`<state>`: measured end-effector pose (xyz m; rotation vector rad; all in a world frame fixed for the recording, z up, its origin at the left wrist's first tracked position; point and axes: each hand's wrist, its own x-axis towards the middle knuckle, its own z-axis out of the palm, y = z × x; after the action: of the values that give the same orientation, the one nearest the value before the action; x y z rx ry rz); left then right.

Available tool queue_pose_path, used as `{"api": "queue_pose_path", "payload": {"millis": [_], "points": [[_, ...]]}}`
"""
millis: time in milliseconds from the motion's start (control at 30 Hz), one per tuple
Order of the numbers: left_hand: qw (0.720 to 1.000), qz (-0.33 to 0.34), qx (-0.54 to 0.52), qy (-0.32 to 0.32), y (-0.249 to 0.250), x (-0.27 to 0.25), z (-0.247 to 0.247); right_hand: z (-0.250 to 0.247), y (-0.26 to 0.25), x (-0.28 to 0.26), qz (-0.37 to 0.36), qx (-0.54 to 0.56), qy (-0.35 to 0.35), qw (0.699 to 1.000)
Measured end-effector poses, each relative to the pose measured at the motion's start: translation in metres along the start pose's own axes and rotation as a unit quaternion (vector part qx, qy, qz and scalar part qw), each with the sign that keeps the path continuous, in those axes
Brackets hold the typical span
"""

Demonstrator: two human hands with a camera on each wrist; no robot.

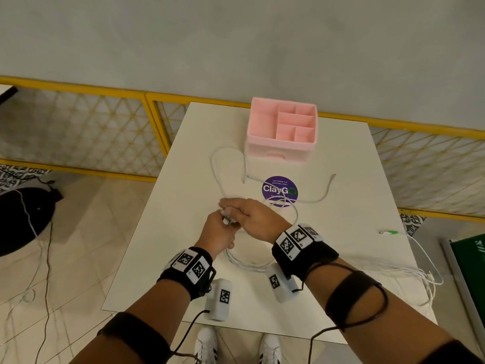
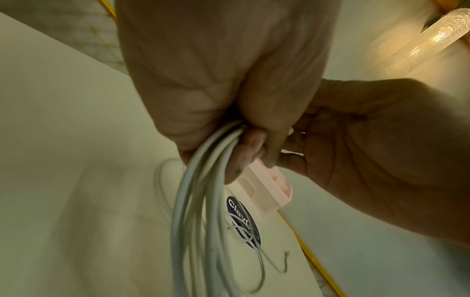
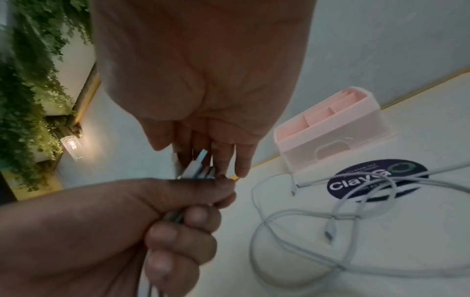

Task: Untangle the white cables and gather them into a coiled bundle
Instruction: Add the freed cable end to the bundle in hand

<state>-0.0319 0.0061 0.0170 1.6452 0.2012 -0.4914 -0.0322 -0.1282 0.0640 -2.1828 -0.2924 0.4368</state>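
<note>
head view: i'm clenching the left hand [image 1: 219, 229] round the white cables [image 1: 245, 261], right hand [image 1: 249, 216] pinching their plugs; tails at twelve o'clock risking snagging.

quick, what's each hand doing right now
Left hand: gripping the cables.
Right hand: pinching the cable ends.
</note>
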Motion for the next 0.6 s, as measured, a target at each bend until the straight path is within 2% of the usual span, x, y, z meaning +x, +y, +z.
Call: {"api": "queue_pose_path", "payload": {"millis": [100,200,300,467,600], "points": [[0.998,-0.008,-0.054,0.023,0.002,0.005,-0.003,0.013,0.012,-0.006,0.041,0.102,0.027,0.994],[0.992,0.019,-0.119,0.043,0.009,0.009,-0.009,0.028,0.027,-0.016,0.081,0.124,-0.019,0.989],[0.984,0.029,-0.173,0.038,0.016,0.013,-0.011,0.041,0.037,-0.025,0.076,0.073,-0.062,0.992],[0.974,0.019,-0.220,0.045,0.019,0.014,-0.008,0.047,0.051,-0.037,0.054,-0.072,-0.028,0.996],[0.975,0.023,-0.215,0.054,0.014,0.012,0.001,0.051,0.067,-0.045,0.062,-0.123,-0.019,0.990]]}}
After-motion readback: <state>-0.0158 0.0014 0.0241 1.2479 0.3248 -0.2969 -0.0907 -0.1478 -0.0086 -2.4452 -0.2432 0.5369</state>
